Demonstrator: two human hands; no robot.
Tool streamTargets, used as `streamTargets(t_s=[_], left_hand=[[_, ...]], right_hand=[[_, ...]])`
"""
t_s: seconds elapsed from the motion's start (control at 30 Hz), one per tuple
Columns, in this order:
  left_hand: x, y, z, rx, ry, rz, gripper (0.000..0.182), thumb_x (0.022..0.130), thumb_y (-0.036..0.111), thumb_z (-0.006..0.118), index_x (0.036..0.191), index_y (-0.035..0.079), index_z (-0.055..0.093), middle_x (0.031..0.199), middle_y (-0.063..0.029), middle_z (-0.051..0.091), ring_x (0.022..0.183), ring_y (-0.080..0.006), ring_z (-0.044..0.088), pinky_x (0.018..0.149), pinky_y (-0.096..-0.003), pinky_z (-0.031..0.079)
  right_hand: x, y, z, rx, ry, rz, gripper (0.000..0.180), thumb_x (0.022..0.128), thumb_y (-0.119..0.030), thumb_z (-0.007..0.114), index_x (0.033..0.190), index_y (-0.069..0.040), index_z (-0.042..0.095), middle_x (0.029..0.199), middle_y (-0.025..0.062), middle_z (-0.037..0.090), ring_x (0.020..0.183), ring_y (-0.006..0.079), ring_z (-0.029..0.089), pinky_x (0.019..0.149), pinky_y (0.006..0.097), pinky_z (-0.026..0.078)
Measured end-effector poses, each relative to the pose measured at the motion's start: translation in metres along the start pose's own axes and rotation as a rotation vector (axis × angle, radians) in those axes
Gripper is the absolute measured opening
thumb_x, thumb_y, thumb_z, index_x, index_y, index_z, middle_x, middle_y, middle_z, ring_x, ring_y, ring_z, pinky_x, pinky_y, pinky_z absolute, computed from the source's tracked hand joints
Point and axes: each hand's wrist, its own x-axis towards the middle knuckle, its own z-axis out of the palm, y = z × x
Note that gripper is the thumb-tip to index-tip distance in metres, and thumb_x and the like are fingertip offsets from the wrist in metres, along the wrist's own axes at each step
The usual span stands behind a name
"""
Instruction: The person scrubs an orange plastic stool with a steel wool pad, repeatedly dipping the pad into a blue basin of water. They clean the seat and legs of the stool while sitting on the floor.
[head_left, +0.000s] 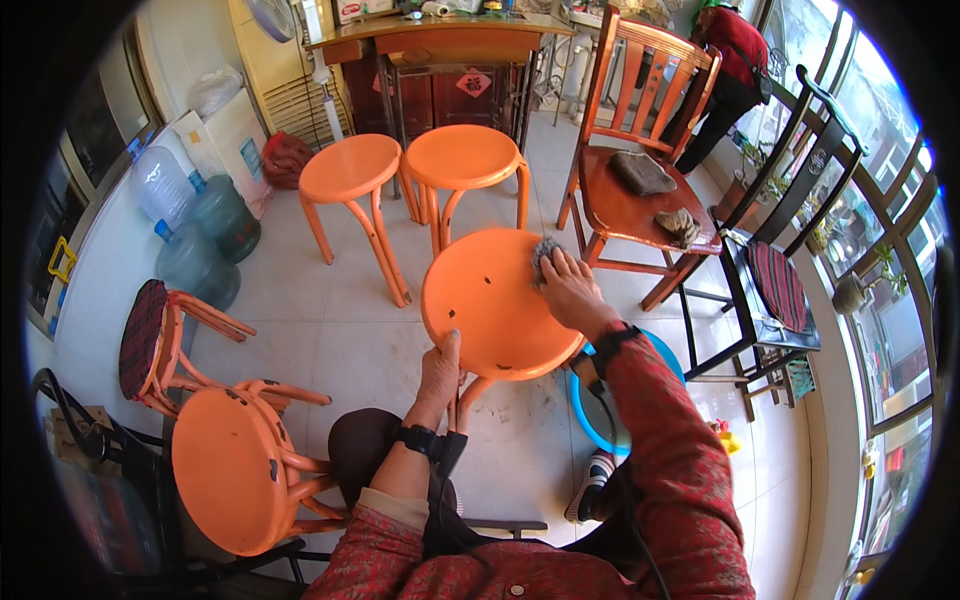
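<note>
Right in front of me stands an orange round stool (495, 307) with a few chipped dark spots on its seat. My left hand (439, 375) grips the near left rim, thumb on top and fingers hidden underneath. With my right hand (571, 291) I press a grey steel wool pad (547, 259) against the far right edge of the seat. A blue-rimmed basin (581, 409) sits on the floor beyond my right forearm, partly covered by the arm and the stool.
Two orange stools (351, 166) stand ahead. More stools (229, 465) lie tipped at my left, near large water bottles (199, 262). A wooden chair (637, 195) holds folded cloths (642, 172). A black chair (772, 292) stands by the windows. Another person (731, 60) bends over at the far right.
</note>
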Motion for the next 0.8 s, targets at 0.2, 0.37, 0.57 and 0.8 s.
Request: streamTargets(t_s=[0.2,0.37,0.57,0.8], left_hand=[[-0.001,0.004,-0.002,-0.041,-0.05,-0.029,0.052,0.098,0.053,0.058,0.076,0.005,0.057,0.054,0.0008,0.046,0.047,-0.0091,0.041,0.045,-0.0283,0.031],[-0.001,-0.004,-0.001,-0.053,-0.008,-0.024,0.055,0.096,0.057,0.06,0.078,0.005,0.056,0.056,-0.0009,0.048,0.047,-0.0103,0.043,0.047,-0.0282,0.035],[0.002,-0.006,-0.002,-0.068,-0.031,-0.039,0.053,0.097,0.055,0.06,0.08,0.005,0.056,0.057,-0.0002,0.048,0.047,-0.0098,0.042,0.046,-0.0276,0.034],[0.0,-0.003,0.002,-0.008,0.013,-0.024,0.053,0.098,0.055,0.06,0.079,0.005,0.055,0.055,-0.0003,0.047,0.046,-0.0099,0.041,0.045,-0.0274,0.033]], right_hand=[[0.062,-0.074,0.033,0.183,0.066,-0.219,0.053,0.094,-0.022,0.053,0.142,-0.004,0.046,0.148,0.0219,0.043,0.143,0.0396,0.036,0.116,0.0513,0.031],[0.042,-0.021,0.005,-0.198,-0.009,-0.326,0.055,0.097,-0.026,0.051,0.148,-0.005,0.043,0.148,0.0193,0.043,0.145,0.0355,0.034,0.114,0.0524,0.032],[0.068,-0.074,0.004,-0.098,0.031,-0.238,0.052,0.097,-0.023,0.048,0.144,0.0,0.047,0.156,0.0175,0.038,0.148,0.037,0.032,0.118,0.0515,0.031],[0.053,-0.063,-0.016,-0.091,-0.182,-0.183,0.054,0.101,-0.032,0.05,0.148,-0.006,0.043,0.156,0.0171,0.038,0.148,0.0348,0.032,0.117,0.0535,0.029]])
